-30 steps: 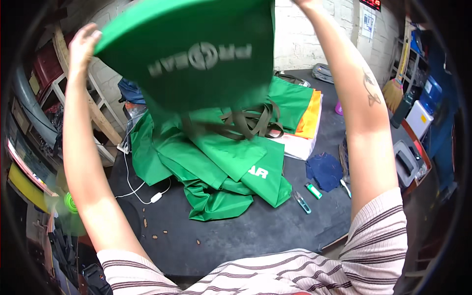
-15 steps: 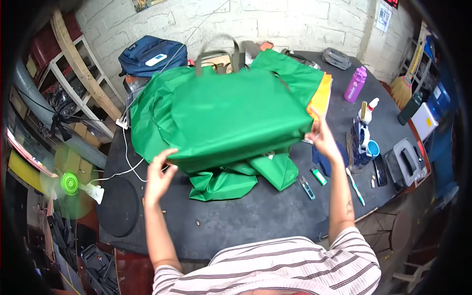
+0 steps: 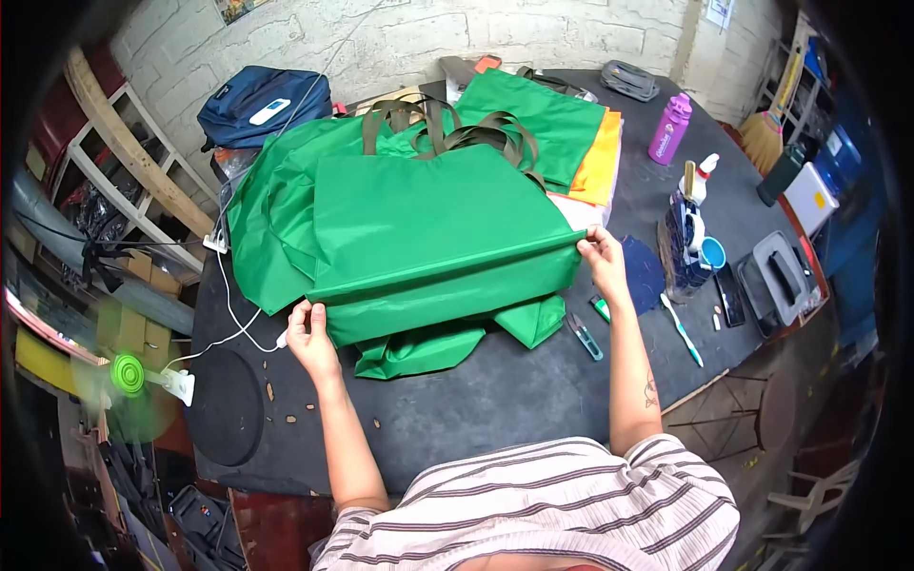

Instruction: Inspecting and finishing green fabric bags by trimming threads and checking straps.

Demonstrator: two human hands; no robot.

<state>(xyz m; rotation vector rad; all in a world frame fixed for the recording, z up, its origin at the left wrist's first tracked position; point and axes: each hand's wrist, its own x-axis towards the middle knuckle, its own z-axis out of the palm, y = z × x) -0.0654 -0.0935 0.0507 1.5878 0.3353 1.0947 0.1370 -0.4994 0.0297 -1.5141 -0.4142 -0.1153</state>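
Observation:
A green tote bag (image 3: 433,228) with dark olive handles lies on top of other green bags, its long bottom panel turned toward me. My left hand (image 3: 311,335) pinches the bag's lower left corner between thumb and fingers. At the opposite corner, my right hand (image 3: 603,262) grips the edge of the same bottom panel. Crumpled green fabric (image 3: 424,352) pokes out beneath the bag, and more green bags (image 3: 271,209) are heaped at its left. Behind, to the right, a folded green piece (image 3: 538,114) rests over yellow cloth (image 3: 600,162).
On the right of the black table (image 3: 476,428) are a purple bottle (image 3: 670,128), a thread snipper (image 3: 584,338), a toothbrush (image 3: 682,330), a phone (image 3: 730,300) and a grey bin (image 3: 779,285). A blue backpack (image 3: 252,109) stands back left; a green fan (image 3: 128,375) spins at the left edge.
The green tote bag has come down onto the pile, its panel now stretched flat between my hands. Both hands have closed on its corners. My view has shifted slightly.

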